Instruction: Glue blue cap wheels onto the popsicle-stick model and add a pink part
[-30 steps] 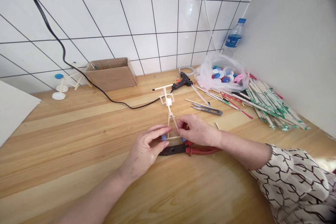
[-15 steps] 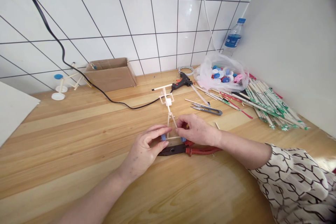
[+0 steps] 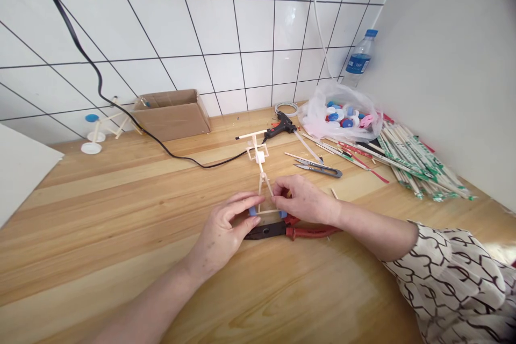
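A small frame of wooden sticks stands on the wooden table, with a white cap partway along it and a blue cap at each lower end. My left hand is closed on its lower left side, thumb and fingers at the left blue cap. On the other side my right hand pinches the slanting stick near the right blue cap; its fingertips are partly hidden. Just in front lie pliers with red handles, jaws toward my left hand.
Behind the frame lies a black glue gun. Thread snips are to the right. Farther back are a bag of bottle caps, wrapped chopsticks, a bottle and a cardboard box. Another stick model stands far left.
Both hands keep the same hold on the stick frame. The whole view has shifted very slightly; nothing else has visibly moved.
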Demonstrator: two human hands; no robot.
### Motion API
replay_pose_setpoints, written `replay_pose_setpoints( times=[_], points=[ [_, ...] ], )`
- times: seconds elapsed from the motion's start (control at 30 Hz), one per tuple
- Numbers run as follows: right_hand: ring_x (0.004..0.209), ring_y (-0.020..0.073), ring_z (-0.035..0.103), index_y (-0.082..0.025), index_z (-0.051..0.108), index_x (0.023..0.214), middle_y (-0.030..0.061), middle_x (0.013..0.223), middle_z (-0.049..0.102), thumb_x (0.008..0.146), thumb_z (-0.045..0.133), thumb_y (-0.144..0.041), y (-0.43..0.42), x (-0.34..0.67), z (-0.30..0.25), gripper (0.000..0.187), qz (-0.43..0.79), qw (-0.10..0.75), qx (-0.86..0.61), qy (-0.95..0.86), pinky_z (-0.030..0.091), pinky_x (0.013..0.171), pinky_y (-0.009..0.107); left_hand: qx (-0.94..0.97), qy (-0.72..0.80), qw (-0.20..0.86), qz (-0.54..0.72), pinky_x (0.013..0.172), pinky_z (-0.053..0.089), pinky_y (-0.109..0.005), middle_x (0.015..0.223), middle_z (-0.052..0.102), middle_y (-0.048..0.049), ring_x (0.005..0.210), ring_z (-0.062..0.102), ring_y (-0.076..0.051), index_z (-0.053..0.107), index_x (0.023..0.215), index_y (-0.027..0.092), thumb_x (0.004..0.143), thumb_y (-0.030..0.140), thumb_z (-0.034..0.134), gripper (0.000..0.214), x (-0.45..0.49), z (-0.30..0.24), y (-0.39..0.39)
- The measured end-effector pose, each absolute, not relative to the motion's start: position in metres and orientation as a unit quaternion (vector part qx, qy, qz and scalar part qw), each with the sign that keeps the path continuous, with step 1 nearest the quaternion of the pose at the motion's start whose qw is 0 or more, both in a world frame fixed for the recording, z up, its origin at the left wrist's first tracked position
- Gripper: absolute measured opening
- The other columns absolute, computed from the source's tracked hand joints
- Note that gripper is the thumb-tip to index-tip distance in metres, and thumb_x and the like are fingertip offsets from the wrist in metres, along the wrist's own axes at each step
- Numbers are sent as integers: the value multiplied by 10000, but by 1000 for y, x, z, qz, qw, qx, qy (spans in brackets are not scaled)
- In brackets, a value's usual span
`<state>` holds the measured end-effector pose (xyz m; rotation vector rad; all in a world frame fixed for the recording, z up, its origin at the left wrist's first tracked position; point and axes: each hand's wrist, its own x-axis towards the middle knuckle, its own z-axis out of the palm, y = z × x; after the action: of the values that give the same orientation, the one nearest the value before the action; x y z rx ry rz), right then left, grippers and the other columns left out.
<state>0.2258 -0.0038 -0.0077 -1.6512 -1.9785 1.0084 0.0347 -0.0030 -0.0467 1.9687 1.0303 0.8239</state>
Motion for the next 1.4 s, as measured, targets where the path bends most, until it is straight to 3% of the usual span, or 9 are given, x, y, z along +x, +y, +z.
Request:
replay_pose_setpoints(
  times=[1.4],
  points=[
    [556, 80, 437, -150, 509, 628, -42, 589, 502, 726, 521, -113, -5, 225, -5, 106, 364, 179, -588, -700, 325, 526, 194, 777, 399, 362, 324, 917, 489, -336, 1087, 666, -73, 1000, 629, -206, 699, 1015, 196, 764, 179, 595, 272, 36, -44, -3]
  ],
)
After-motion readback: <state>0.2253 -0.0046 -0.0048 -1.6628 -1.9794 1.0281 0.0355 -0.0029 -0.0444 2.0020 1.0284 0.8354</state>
